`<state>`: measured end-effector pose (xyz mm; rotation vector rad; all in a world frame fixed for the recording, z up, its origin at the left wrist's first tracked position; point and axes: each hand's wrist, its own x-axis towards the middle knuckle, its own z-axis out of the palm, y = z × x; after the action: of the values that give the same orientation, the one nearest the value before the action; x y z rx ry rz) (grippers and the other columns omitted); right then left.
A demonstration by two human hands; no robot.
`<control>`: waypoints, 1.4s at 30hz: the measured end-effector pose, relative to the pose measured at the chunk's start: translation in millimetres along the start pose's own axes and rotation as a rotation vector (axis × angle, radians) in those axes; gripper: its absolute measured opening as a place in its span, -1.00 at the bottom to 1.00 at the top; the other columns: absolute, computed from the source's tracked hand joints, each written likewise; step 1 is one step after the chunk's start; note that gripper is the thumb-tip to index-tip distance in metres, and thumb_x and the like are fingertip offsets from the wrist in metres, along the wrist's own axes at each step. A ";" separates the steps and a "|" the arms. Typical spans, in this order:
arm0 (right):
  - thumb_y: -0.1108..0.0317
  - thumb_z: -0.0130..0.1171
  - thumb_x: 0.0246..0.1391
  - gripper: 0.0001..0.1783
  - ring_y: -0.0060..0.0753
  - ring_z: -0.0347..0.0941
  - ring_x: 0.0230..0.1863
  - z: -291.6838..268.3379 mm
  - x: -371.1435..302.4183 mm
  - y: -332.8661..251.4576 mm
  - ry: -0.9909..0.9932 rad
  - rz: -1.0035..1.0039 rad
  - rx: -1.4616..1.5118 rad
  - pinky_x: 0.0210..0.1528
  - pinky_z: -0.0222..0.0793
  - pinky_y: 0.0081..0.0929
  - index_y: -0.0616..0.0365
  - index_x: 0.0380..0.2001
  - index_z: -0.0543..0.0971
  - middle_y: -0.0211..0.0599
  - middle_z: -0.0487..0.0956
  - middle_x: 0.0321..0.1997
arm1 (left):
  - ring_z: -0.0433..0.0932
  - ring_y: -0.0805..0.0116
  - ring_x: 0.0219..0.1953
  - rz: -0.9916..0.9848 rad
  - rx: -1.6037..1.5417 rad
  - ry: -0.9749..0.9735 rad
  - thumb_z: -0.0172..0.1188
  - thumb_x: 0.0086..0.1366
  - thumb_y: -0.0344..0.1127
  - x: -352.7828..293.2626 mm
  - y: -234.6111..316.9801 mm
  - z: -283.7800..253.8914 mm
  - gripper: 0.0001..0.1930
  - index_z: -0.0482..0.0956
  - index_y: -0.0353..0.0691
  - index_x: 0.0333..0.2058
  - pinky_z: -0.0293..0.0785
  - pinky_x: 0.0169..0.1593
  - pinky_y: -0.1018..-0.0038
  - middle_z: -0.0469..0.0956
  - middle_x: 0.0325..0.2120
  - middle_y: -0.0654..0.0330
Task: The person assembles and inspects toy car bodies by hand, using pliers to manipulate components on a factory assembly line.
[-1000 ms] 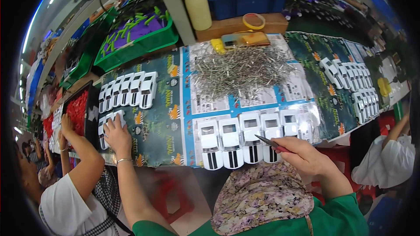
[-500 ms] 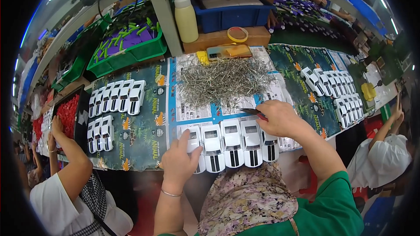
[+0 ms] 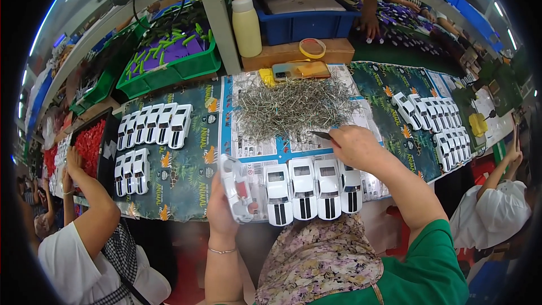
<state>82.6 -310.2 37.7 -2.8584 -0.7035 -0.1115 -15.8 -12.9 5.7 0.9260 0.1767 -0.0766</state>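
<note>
My left hand [image 3: 220, 213] is closed around a white toy car body [image 3: 230, 183], raised and tipped onto its side so its hollow inside and a red patch show. Between the fingers of my right hand [image 3: 360, 147] are dark, pointed tweezers [image 3: 323, 135], their tips at the lower right edge of a loose heap of thin metal pins [image 3: 293, 104]. A row of several white toy car bodies with black stripes [image 3: 304, 192] lies along the table's near edge, between my hands. My right forearm passes just beside the rightmost one.
More white cars stand in rows at left [image 3: 152, 124] and right [image 3: 432, 110]. Behind the pins lie a phone [image 3: 299, 70] and a tape roll [image 3: 312, 48], near a yellow bottle [image 3: 246, 28]. A green crate [image 3: 169, 70] stands back left. Co-workers sit on both sides.
My left hand has picked up the leftmost car of the near row and turned it over on its side. The tweezers in my right hand have shifted slightly toward the pins.
</note>
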 end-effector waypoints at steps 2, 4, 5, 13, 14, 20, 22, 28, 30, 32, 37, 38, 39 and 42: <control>0.34 0.11 0.00 -0.83 -0.03 0.52 -0.34 -7.9 -8.0 2.2 -0.006 0.048 0.077 -0.27 0.43 -0.17 0.20 -0.36 0.55 -0.06 0.54 -0.43 | 0.55 0.23 -0.47 0.027 -0.101 -0.083 -0.21 0.36 -0.17 -5.2 -7.9 -7.9 -0.54 0.21 -0.23 0.18 0.49 -0.48 0.39 0.50 -0.16 0.01; 0.34 0.11 0.02 -0.81 -0.01 0.52 -0.35 -14.7 -14.9 0.4 -0.010 0.095 0.150 -0.29 0.42 -0.18 0.21 -0.32 0.55 -0.03 0.54 -0.44 | 0.55 0.19 -0.45 0.138 -0.262 -0.084 -0.06 0.29 -0.19 -9.2 -11.4 5.1 -0.55 0.27 -0.36 0.07 0.49 -0.46 0.36 0.49 -0.18 0.00; 0.34 0.10 0.04 -0.80 -0.01 0.51 -0.37 -17.2 -20.1 -2.6 -0.006 0.138 0.259 -0.31 0.41 -0.22 0.20 -0.27 0.54 -0.02 0.54 -0.44 | 0.55 0.19 -0.45 0.139 -0.265 -0.082 -0.06 0.29 -0.19 -10.8 -14.1 11.3 -0.55 0.27 -0.36 0.07 0.49 -0.46 0.36 0.49 -0.18 0.00; 0.37 0.09 0.05 -0.81 0.07 0.47 -0.37 -20.5 -54.2 -52.4 -0.012 0.063 0.629 -0.33 0.39 -0.20 0.18 -0.24 0.53 0.00 0.53 -0.42 | 0.54 0.22 -0.26 0.258 -0.085 -0.264 0.16 -0.09 -0.47 -18.4 -41.5 57.0 -0.25 0.15 -0.41 0.17 0.51 -0.20 0.41 0.43 -0.10 -0.04; 0.40 0.09 0.05 -0.80 0.08 0.47 -0.35 -15.9 -58.9 -53.9 0.010 0.000 0.612 -0.31 0.39 -0.18 0.17 -0.22 0.53 -0.01 0.53 -0.40 | 0.54 0.21 -0.22 0.279 -0.076 -0.256 0.15 -0.08 -0.49 -19.4 -43.2 59.5 -0.21 0.11 -0.39 0.20 0.51 -0.17 0.39 0.41 -0.08 -0.06; 0.41 0.12 0.06 -0.78 0.01 0.47 -0.39 -18.3 -80.2 -68.3 -0.048 0.057 0.687 -0.34 0.39 -0.25 0.20 -0.20 0.53 -0.04 0.53 -0.42 | 0.52 0.10 -0.14 0.311 -0.200 -0.224 0.17 0.04 -0.46 -21.9 -50.3 45.7 -0.19 0.02 -0.19 0.28 0.50 -0.07 0.22 0.39 -0.02 -0.04; 0.41 0.11 0.05 -0.77 0.07 0.49 -0.33 -17.5 -86.7 -72.3 -0.066 0.094 0.764 -0.30 0.40 -0.18 0.18 -0.19 0.52 -0.02 0.54 -0.38 | 0.46 -0.05 -0.02 0.319 -0.240 -0.180 0.16 0.22 -0.35 -22.2 -50.9 36.6 -0.28 0.01 0.01 0.30 0.43 0.04 0.03 0.35 0.07 0.01; 0.45 0.14 0.00 -0.74 0.04 0.50 -0.35 -4.0 -94.6 -88.1 0.078 -0.096 0.743 -0.33 0.42 -0.18 0.24 -0.19 0.50 -0.04 0.55 -0.38 | 0.38 -0.20 0.09 0.367 -0.243 -0.153 0.12 0.29 -0.16 -31.0 -51.2 42.7 -0.32 -0.02 0.20 0.31 0.36 0.10 -0.11 0.24 0.20 0.03; 0.46 0.17 -0.04 -0.72 0.00 0.48 -0.42 3.1 -94.7 -92.2 0.168 -0.174 0.646 -0.37 0.42 -0.18 0.29 -0.20 0.48 -0.08 0.53 -0.45 | 0.37 -0.20 0.09 0.406 -0.281 -0.149 0.14 0.26 -0.05 -33.8 -51.0 42.7 -0.28 -0.04 0.17 0.31 0.33 0.10 -0.15 0.21 0.21 0.03; 0.45 0.17 -0.04 -0.73 -0.02 0.48 -0.44 -0.2 -94.1 -96.0 0.172 -0.188 0.616 -0.40 0.41 -0.19 0.29 -0.22 0.48 -0.08 0.51 -0.48 | 0.35 -0.19 0.11 0.451 -0.238 -0.116 0.14 0.25 -0.01 -35.6 -50.8 45.1 -0.26 -0.04 0.15 0.31 0.32 0.11 -0.16 0.19 0.22 0.03; 0.52 0.20 -0.10 -0.66 -0.04 0.47 -0.47 -1.5 -93.1 -99.4 0.186 -0.209 0.544 -0.45 0.39 -0.22 0.31 -0.17 0.47 -0.10 0.50 -0.48 | 0.38 -0.15 0.10 0.649 -0.002 -0.032 0.17 0.12 -0.35 -41.1 -55.5 53.5 -0.17 -0.07 0.16 0.32 0.26 0.14 -0.18 0.17 0.23 0.01; 0.51 0.20 -0.10 -0.66 -0.04 0.47 -0.47 -2.6 -92.5 -101.0 0.180 -0.211 0.534 -0.45 0.39 -0.21 0.31 -0.17 0.47 -0.10 0.50 -0.48 | 0.37 -0.13 0.11 0.683 -0.027 -0.017 0.15 -0.04 -0.51 -42.2 -58.4 53.4 -0.08 -0.04 0.14 0.30 0.26 0.16 -0.17 0.16 0.22 -0.01; 0.51 0.21 -0.11 -0.66 -0.05 0.47 -0.48 -3.5 -92.3 -102.3 0.173 -0.211 0.521 -0.45 0.38 -0.21 0.31 -0.17 0.48 -0.10 0.50 -0.48 | 0.37 -0.13 0.11 0.679 -0.024 -0.019 0.15 -0.04 -0.51 -41.7 -59.9 50.3 -0.08 -0.04 0.14 0.30 0.26 0.16 -0.17 0.16 0.22 -0.01; 0.49 0.21 -0.10 -0.66 -0.05 0.47 -0.47 -7.1 -92.1 -105.1 0.138 -0.202 0.516 -0.44 0.39 -0.22 0.31 -0.18 0.48 -0.11 0.51 -0.48 | 0.36 -0.10 0.11 0.718 0.118 -0.058 0.22 -0.11 -0.51 -42.7 -58.7 48.3 -0.07 0.02 0.13 0.26 0.26 0.17 -0.15 0.17 0.21 0.00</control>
<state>-48.1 -262.0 51.6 -2.2650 -0.8467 -0.1327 -60.3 -87.1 -4.3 1.0569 -0.2224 0.5542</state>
